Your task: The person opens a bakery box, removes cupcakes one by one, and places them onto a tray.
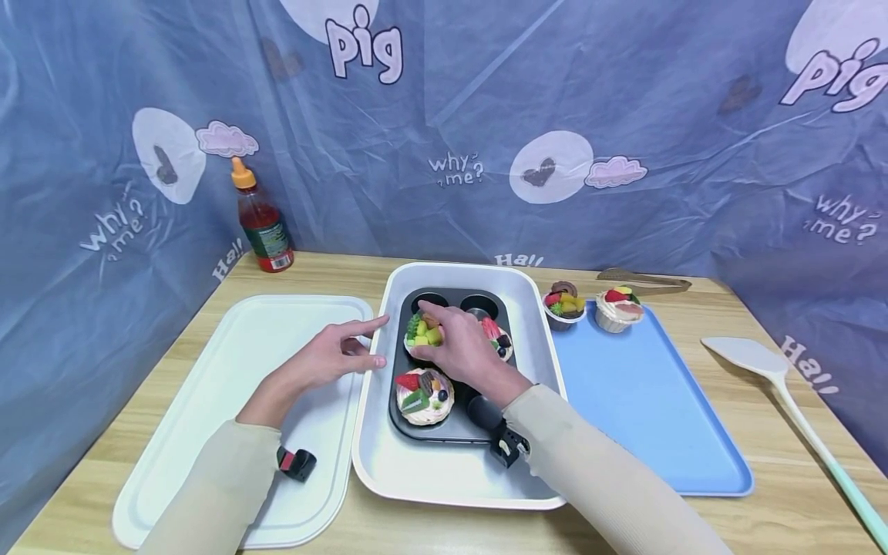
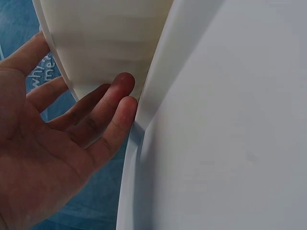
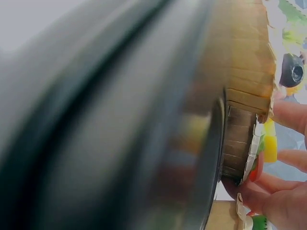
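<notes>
My right hand [image 1: 466, 347] reaches into a dark muffin tin [image 1: 459, 433] and grips a fruit-topped cupcake [image 1: 422, 333] in its middle-left cup. In the right wrist view, the fingers [image 3: 283, 191] are around the topping edge of that cupcake, above its brown wrapper [image 3: 240, 139]. Front left in the tin sits a cupcake with strawberry and kiwi [image 1: 425, 399]; another cupcake [image 1: 501, 339], partly hidden by the hand, sits at the right. The tin lies inside a deep white tray [image 1: 461, 482]. My left hand [image 1: 322, 356] rests its extended fingers against that tray's left rim.
Left of the deep tray lies a flat white tray [image 1: 229, 370]. At the right, a blue tray [image 1: 638, 401] has two cupcakes [image 1: 617, 310] near its back edge. A sauce bottle [image 1: 266, 223], tongs [image 1: 645, 279] and a long-handled white spatula [image 1: 791, 385] are around them.
</notes>
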Demonstrator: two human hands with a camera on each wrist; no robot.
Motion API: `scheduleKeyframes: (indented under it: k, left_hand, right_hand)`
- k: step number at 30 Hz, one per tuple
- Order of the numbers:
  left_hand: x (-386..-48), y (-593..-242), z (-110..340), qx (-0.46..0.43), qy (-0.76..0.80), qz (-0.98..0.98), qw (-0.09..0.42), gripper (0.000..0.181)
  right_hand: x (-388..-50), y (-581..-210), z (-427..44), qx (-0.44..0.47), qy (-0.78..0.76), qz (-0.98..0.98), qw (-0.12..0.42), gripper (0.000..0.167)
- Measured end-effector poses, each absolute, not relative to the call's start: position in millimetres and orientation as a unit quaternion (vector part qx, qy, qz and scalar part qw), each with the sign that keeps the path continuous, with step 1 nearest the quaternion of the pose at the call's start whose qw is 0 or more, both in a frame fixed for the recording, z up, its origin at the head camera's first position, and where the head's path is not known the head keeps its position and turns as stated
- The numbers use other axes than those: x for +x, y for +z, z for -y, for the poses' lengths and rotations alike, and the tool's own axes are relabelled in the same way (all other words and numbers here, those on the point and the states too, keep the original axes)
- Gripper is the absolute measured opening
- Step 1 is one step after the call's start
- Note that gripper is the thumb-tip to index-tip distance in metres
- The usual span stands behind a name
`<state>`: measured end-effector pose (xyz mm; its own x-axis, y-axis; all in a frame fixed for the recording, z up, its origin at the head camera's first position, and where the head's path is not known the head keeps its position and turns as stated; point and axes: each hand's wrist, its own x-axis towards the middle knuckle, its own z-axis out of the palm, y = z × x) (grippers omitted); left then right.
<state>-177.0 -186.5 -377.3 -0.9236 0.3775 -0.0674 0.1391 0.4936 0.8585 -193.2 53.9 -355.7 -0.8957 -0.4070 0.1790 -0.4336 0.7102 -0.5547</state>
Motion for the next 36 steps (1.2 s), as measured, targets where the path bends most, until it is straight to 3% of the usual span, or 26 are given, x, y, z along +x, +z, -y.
scheduleKeyframes:
  k: [15,31,36]
  left_hand:
    - [-177.2,-375.6,187.1,0.134,0.478,-0.858,0.129,0.07]
    - [-177.7,-378.1,189.2,0.155,0.486,-0.851,0.124,0.069]
    - [-178.3,-377.9,188.0,0.152,0.487,-0.851,0.126,0.07]
  right_hand:
    - [-193.4,-354.1,-53.5,0.223,0.313,0.923,0.017,0.073]
    - [-189.0,-341.2,-64.0,0.211,0.344,0.913,0.06,0.07]
    - [-188.6,-334.9,-72.8,0.216,0.371,0.9,0.074,0.061]
